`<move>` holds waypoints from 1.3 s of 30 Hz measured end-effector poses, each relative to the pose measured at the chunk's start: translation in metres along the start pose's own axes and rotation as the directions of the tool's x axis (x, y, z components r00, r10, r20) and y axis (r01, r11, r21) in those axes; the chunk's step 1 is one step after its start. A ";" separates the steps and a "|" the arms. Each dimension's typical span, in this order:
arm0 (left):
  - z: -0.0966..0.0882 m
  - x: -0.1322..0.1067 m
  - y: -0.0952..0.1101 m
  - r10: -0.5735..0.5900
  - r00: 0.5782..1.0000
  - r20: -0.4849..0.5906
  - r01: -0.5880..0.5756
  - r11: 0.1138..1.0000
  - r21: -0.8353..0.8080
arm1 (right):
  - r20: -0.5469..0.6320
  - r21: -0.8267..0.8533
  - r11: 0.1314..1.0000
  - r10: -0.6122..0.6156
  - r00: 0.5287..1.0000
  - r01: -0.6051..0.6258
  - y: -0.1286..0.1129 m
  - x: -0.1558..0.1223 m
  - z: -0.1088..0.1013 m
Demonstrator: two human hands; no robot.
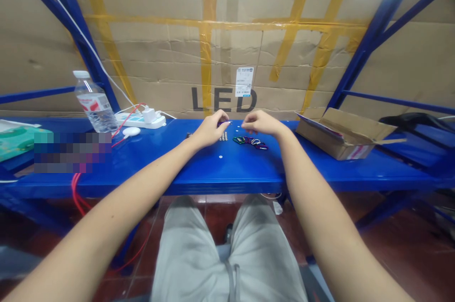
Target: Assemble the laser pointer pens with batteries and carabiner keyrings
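My left hand [212,129] is closed in a pinch near the back of the blue table, with a small purple carabiner [223,123] partly showing between thumb and fingers. Just across from it, my right hand [262,123] has its fingers curled and pressed together; whatever they hold, if anything, is too small to make out. Below the right hand lies a row of coloured carabiners [250,141], green, red, silver and purple. Small round metal pieces [223,136] stand in rows beside my left hand, which partly hides them.
An open cardboard box [346,143] sits at the right. To the left are a water bottle [94,105], a white power strip [142,121] with red cables and a green packet [21,141]. A large taped carton [170,65] rises behind the blue table [199,174].
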State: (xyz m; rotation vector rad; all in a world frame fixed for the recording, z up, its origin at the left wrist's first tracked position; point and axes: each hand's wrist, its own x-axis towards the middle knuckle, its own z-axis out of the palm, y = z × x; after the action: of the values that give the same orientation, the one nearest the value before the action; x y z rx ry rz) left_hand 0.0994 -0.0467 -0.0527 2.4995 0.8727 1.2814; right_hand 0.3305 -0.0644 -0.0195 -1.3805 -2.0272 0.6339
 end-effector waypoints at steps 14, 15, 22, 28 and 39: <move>-0.003 -0.001 -0.002 -0.066 0.998 -0.015 0.067 0.997 0.037 | 0.329 -0.251 0.927 0.352 0.876 -0.279 0.026 -0.014 -0.028; -0.003 -0.001 -0.001 -0.066 0.998 -0.009 0.067 0.997 0.036 | 0.332 -0.250 0.927 0.355 0.874 -0.281 0.025 -0.014 -0.028; -0.003 -0.002 -0.002 -0.044 0.999 0.003 0.044 0.999 0.032 | 0.539 -0.202 0.968 0.239 0.808 -0.152 0.003 -0.017 -0.008; -0.004 -0.001 -0.004 -0.035 0.999 -0.015 0.035 0.999 0.031 | 0.490 -0.043 0.997 -0.031 0.871 0.060 -0.014 -0.009 0.026; -0.007 0.000 -0.007 -0.068 0.995 -0.074 0.071 0.997 0.037 | 0.365 -0.200 0.962 -0.105 0.925 0.187 -0.014 -0.003 0.039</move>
State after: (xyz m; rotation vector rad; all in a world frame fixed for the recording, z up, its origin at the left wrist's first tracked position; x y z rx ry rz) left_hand 0.0909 -0.0418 -0.0519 2.4428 1.0023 1.3526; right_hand 0.2949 -0.0742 -0.0383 -1.2956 -2.5343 0.6278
